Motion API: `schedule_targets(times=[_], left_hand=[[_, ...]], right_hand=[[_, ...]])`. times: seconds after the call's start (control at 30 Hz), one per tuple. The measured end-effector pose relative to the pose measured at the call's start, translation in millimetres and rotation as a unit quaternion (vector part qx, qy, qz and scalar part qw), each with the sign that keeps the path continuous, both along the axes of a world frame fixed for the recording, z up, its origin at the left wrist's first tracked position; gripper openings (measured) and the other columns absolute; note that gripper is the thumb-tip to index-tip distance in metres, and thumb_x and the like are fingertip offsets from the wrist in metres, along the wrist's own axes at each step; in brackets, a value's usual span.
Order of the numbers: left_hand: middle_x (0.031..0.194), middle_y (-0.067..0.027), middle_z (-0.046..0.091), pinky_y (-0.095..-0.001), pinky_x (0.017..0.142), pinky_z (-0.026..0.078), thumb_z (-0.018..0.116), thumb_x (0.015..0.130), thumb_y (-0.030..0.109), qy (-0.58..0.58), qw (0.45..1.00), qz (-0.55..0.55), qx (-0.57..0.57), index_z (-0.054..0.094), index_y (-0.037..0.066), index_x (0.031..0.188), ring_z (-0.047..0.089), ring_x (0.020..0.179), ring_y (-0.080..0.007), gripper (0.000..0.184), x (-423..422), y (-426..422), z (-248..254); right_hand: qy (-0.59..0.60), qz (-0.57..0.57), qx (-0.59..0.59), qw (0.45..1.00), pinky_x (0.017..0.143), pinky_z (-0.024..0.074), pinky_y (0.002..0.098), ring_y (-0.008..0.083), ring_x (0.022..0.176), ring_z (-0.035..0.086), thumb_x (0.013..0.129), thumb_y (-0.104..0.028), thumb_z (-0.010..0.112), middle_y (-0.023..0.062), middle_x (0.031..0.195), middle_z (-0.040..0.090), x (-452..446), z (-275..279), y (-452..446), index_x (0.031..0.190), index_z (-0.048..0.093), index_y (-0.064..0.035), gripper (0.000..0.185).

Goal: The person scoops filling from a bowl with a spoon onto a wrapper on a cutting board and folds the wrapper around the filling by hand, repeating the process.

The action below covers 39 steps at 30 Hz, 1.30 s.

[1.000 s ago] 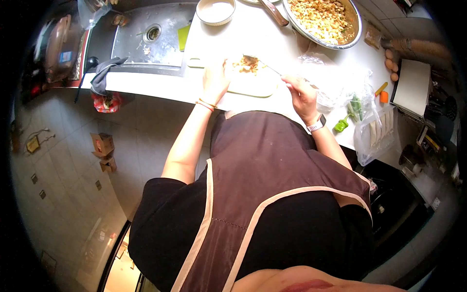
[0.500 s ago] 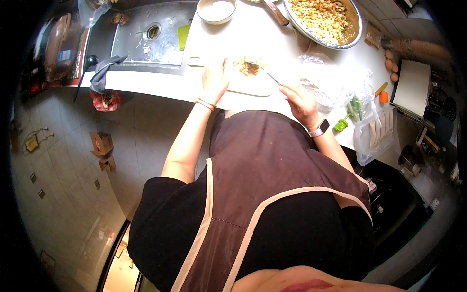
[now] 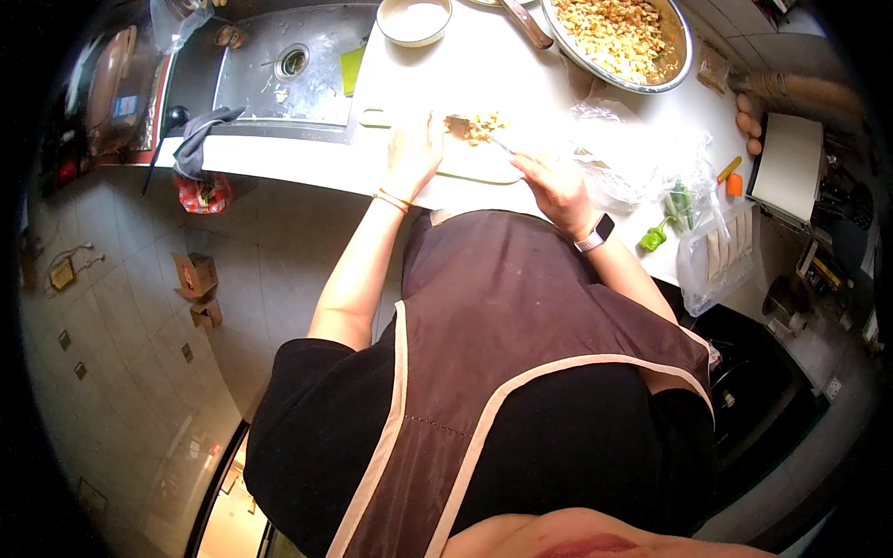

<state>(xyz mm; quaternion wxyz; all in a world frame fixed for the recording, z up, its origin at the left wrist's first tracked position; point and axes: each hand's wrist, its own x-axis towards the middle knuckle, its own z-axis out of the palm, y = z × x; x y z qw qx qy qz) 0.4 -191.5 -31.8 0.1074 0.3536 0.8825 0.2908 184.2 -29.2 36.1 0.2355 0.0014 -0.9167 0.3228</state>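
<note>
Over the cutting board (image 3: 474,175), the right hand (image 3: 553,186) has swung inward from the board's right side, drawing nearer to the left hand (image 3: 414,149). The head of its utensil, probably a spoon (image 3: 502,146), now reaches the left part of the chopped filling (image 3: 481,128); half a second ago it sat nearer the middle. This looks like a spreading or pushing stroke, with the filling being worked across rather than lifted away. The two hands are apart: the right is closed around the spoon's handle, while the left lies along the board's left part, and glare hides whether its fingers hold anything.

The filling lies in a loose, uneven patch near the middle of the board, finely diced, in yellow, orange and brown bits. Whether something pale lies beneath it, I cannot tell. Beyond the board and to its right, a metal mixing bowl (image 3: 648,91) holds a larger amount of similar-looking mix. A small pale bowl (image 3: 414,43) stands beyond the board's left part.
</note>
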Motion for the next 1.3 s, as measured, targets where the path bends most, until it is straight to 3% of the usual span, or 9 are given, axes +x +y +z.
schedule_targets(times=[0.2, 0.53, 0.83, 0.9, 1.13, 1.2, 1.3], left_hand=[[0.095, -0.0201, 0.06, -0.0467, 0.082, 0.043, 0.054, 0.086, 0.011, -0.011, 1.0, 0.0, 0.018, 0.054, 0.0, 0.104, 0.056, 0.095, -0.0382, 0.021, 3, -3, 1], [0.097, -0.0209, 0.06, -0.0461, 0.084, 0.044, 0.053, 0.086, 0.008, -0.028, 0.999, -0.004, 0.027, 0.055, 0.0, 0.11, 0.056, 0.096, -0.0383, 0.026, 0, -6, -2], [0.094, -0.0215, 0.063, -0.0455, 0.081, 0.046, 0.055, 0.083, 0.006, -0.039, 0.999, -0.01, 0.023, 0.061, -0.001, 0.1, 0.06, 0.092, -0.0384, 0.019, 3, 0, 3], [0.096, -0.0215, 0.067, -0.0385, 0.084, 0.051, 0.054, 0.083, 0.002, -0.064, 0.998, -0.02, -0.005, 0.061, -0.004, 0.108, 0.065, 0.094, -0.0333, 0.027, 3, 1, 10], [0.099, -0.0219, 0.067, -0.0375, 0.087, 0.051, 0.053, 0.084, 0.001, -0.06, 0.998, -0.024, -0.003, 0.06, -0.005, 0.108, 0.066, 0.097, -0.0325, 0.026, 4, 2, 0], [0.09, -0.0212, 0.065, -0.0451, 0.079, 0.047, 0.055, 0.081, 0.004, -0.05, 0.997, -0.013, 0.062, 0.062, -0.001, 0.098, 0.061, 0.089, -0.0383, 0.019, 5, 2, -4], [0.091, -0.0212, 0.065, -0.0449, 0.079, 0.047, 0.055, 0.081, 0.004, -0.051, 0.996, -0.011, 0.067, 0.062, -0.001, 0.098, 0.061, 0.09, -0.0385, 0.019, 5, 1, -7]], right_hand=[[-0.004, 0.033, 0.014, 0.999, 0.069, 0.0536, 0.0336, 0.026, 0.081, 0.066, 0.079, -0.002, 0.064, 0.0119, 0.097, 0.067, 0, 2, -2, 0.1, 0.064, -0.0036, 0.022], [-0.01, 0.015, -0.054, 0.998, 0.074, 0.0524, 0.0347, 0.0295, 0.087, 0.066, 0.076, 0.004, 0.065, 0.0141, 0.097, 0.067, 30, 19, 9, 0.103, 0.063, -0.0022, 0.028], [-0.055, 0.026, -0.03, 0.998, 0.072, 0.0523, 0.0344, 0.0272, 0.086, 0.065, 0.078, -0.001, 0.066, 0.0125, 0.096, 0.067, 30, 21, 9, 0.102, 0.063, -0.0021, 0.024], [-0.035, 0.021, -0.021, 0.999, 0.072, 0.0521, 0.0348, 0.0271, 0.086, 0.065, 0.079, -0.001, 0.066, 0.0122, 0.096, 0.067, 25, 17, 10, 0.103, 0.063, -0.0022, 0.024], [-0.036, 0.024, -0.03, 0.999, 0.073, 0.0519, 0.0358, 0.0278, 0.085, 0.065, 0.08, 0.0, 0.065, 0.0127, 0.096, 0.067, 18, 14, 9, 0.102, 0.063, -0.0017, 0.023], [-0.029, 0.02, -0.035, 0.999, 0.073, 0.0519, 0.0354, 0.0279, 0.086, 0.065, 0.08, 0.0, 0.065, 0.0129, 0.096, 0.067, 18, 13, 9, 0.102, 0.063, -0.0016, 0.022], [-0.023, 0.024, -0.042, 0.999, 0.072, 0.0519, 0.0351, 0.0282, 0.085, 0.065, 0.079, 0.0, 0.065, 0.0127, 0.096, 0.067, 18, 17, 11, 0.102, 0.064, -0.0014, 0.023]])
